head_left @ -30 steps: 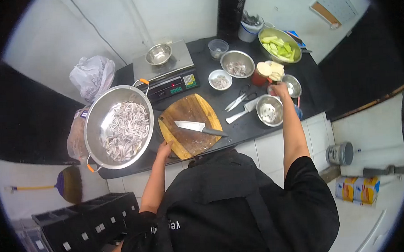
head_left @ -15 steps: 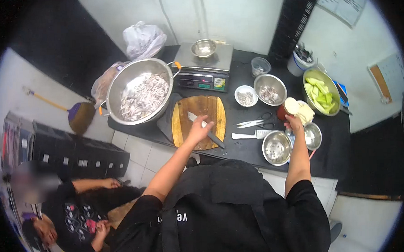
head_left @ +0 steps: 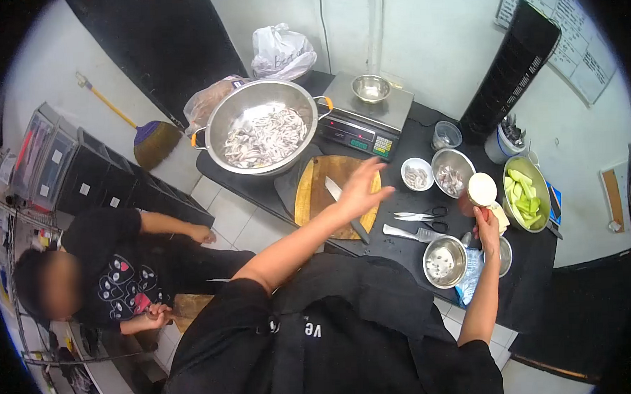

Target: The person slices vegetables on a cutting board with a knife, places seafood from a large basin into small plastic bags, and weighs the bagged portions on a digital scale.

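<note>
Pale walls back a smooth black counter, where a round steel basin with 2 orange-sleeved handles sits at the left end. Near the front edge, the left hand, fingers spread apart and holding nothing, hovers over a wooden cutting board bearing a steel-bladed knife. Toward the counter's right end, the right hand has its fingers clamped on a red container with a round, cream-coloured top.
</note>
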The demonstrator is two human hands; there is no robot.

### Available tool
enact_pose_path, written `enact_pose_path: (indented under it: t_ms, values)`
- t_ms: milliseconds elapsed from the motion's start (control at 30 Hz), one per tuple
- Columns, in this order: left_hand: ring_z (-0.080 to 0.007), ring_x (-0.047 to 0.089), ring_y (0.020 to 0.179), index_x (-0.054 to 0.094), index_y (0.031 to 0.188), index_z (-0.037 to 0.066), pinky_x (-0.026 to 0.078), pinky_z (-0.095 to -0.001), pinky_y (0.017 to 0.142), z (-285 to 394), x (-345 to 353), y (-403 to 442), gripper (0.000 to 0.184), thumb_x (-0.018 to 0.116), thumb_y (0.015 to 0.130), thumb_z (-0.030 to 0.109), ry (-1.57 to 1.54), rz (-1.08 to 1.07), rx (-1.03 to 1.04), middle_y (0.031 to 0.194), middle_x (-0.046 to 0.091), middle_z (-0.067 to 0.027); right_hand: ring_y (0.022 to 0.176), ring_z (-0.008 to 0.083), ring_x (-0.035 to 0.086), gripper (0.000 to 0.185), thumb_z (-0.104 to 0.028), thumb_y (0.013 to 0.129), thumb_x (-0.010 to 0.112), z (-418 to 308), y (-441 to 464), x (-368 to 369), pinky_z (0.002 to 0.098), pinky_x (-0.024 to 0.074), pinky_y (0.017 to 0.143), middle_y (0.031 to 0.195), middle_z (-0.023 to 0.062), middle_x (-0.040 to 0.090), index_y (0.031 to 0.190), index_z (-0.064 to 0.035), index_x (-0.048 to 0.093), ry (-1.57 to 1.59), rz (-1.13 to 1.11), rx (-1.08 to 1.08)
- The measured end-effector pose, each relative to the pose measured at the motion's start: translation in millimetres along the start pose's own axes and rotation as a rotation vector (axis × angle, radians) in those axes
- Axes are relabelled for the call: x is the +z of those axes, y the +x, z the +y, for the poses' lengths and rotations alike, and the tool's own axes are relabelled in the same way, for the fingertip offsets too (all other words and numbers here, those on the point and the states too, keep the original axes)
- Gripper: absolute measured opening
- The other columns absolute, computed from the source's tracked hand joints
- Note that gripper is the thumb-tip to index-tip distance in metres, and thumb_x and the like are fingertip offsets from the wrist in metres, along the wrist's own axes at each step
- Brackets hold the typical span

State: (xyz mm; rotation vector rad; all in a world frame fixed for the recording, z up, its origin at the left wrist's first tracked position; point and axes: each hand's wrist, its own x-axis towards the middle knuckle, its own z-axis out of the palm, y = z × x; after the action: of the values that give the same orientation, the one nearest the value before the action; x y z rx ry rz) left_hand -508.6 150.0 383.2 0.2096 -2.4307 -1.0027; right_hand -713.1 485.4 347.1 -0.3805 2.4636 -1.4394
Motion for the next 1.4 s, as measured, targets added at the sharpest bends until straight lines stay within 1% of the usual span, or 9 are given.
enact_pose_path:
  t_ms: [200, 433, 733, 800, 833, 1033, 1100, 1167, 1400]
  values:
    - [-0.0381, 0.049, 0.112, 0.046, 0.129, 0.007, 0.042, -0.0451, 0.092, 73, -8, 51, 0.076, 0.073, 0.071, 0.048, 0.045, -0.096, 0.479, 0.121, 0.049, -0.0227, 0.045, 0.0081, 0.049, 0.024, -0.025, 0.089, 0.061, -108, -52, 52, 0.0234, 0.0395, 0.038, 0.066, 0.0020, 0.056, 0.093, -0.0020, 0.058, -0.045, -0.223, -0.126]
    - [-0.0367, 0.056, 0.089, 0.053, 0.127, 0.013, 0.050, -0.0457, 0.077, 84, -65, 49, 0.079, 0.074, 0.061, 0.051, 0.486, -0.510, 0.285, 0.107, 0.051, -0.0201, 0.047, 0.0143, 0.056, 0.022, -0.022, 0.089, 0.061, -164, -89, 118, 0.0299, 0.0442, 0.045, 0.065, 0.0091, 0.062, 0.093, -0.0010, 0.057, -0.151, -0.370, -0.183]
    - [-0.0407, 0.056, 0.090, 0.058, 0.118, 0.016, 0.048, -0.0446, 0.080, 68, -124, 41, 0.065, 0.074, 0.062, 0.045, 0.292, -0.552, 0.166, 0.102, 0.050, -0.0227, 0.048, 0.0211, 0.058, 0.023, -0.022, 0.088, 0.062, -197, -103, 148, 0.0342, 0.0430, 0.047, 0.063, 0.0121, 0.060, 0.084, -0.0012, 0.052, -0.196, -0.413, -0.243]
    - [-0.0386, 0.056, 0.092, 0.058, 0.117, 0.016, 0.047, -0.0439, 0.083, 64, -141, 42, 0.063, 0.074, 0.063, 0.044, 0.083, -0.471, 0.134, 0.100, 0.051, -0.0213, 0.047, 0.0121, 0.055, 0.023, -0.021, 0.089, 0.061, -194, -99, 151, 0.0289, 0.0423, 0.044, 0.062, 0.0060, 0.056, 0.082, -0.0023, 0.051, -0.242, -0.403, -0.421]
    - [-0.0348, 0.057, 0.093, 0.057, 0.119, 0.016, 0.047, -0.0410, 0.085, 64, -151, 42, 0.061, 0.073, 0.065, 0.040, 0.056, -0.452, 0.113, 0.100, 0.052, -0.0183, 0.048, 0.0114, 0.054, 0.024, -0.022, 0.088, 0.063, -223, -110, 145, 0.0285, 0.0422, 0.044, 0.062, 0.0057, 0.056, 0.082, -0.0028, 0.051, -0.187, -0.466, -0.258]
    - [-0.0146, 0.053, 0.090, 0.051, 0.127, 0.012, 0.046, -0.0280, 0.080, 50, -211, 27, 0.053, 0.068, 0.078, 0.018, -0.564, -0.217, -0.150, 0.109, 0.051, -0.0088, 0.057, 0.0258, 0.060, 0.028, -0.024, 0.084, 0.067, -268, -120, 111, 0.0344, 0.0431, 0.051, 0.063, 0.0122, 0.055, 0.079, -0.0038, 0.049, -0.209, -0.462, -0.537]
    - [-0.0133, 0.053, 0.089, 0.048, 0.130, 0.010, 0.047, -0.0279, 0.077, 43, -227, 17, 0.053, 0.064, 0.079, 0.012, -0.586, -0.152, -0.129, 0.108, 0.050, -0.0069, 0.060, 0.0299, 0.058, 0.028, -0.025, 0.081, 0.069, -303, -132, 87, 0.0362, 0.0434, 0.054, 0.065, 0.0122, 0.053, 0.080, -0.0037, 0.051, -0.235, -0.506, -0.476]
    - [-0.0132, 0.053, 0.088, 0.048, 0.130, 0.010, 0.047, -0.0276, 0.077, 37, -234, 5, 0.053, 0.064, 0.079, 0.012, -0.561, -0.101, -0.168, 0.107, 0.050, -0.0067, 0.058, 0.0292, 0.057, 0.029, -0.027, 0.078, 0.071, -325, -140, 68, 0.0358, 0.0428, 0.052, 0.065, 0.0113, 0.053, 0.081, -0.0033, 0.054, -0.234, -0.506, -0.819]
    - [-0.0122, 0.052, 0.086, 0.048, 0.131, 0.009, 0.046, -0.0274, 0.074, 20, -228, -21, 0.055, 0.065, 0.078, 0.012, -0.508, 0.011, -0.287, 0.108, 0.050, -0.0069, 0.051, 0.0227, 0.057, 0.034, -0.025, 0.069, 0.078, -382, -172, 21, 0.0308, 0.0437, 0.043, 0.067, 0.0102, 0.056, 0.074, -0.0001, 0.056, -0.107, -0.464, -1.215]
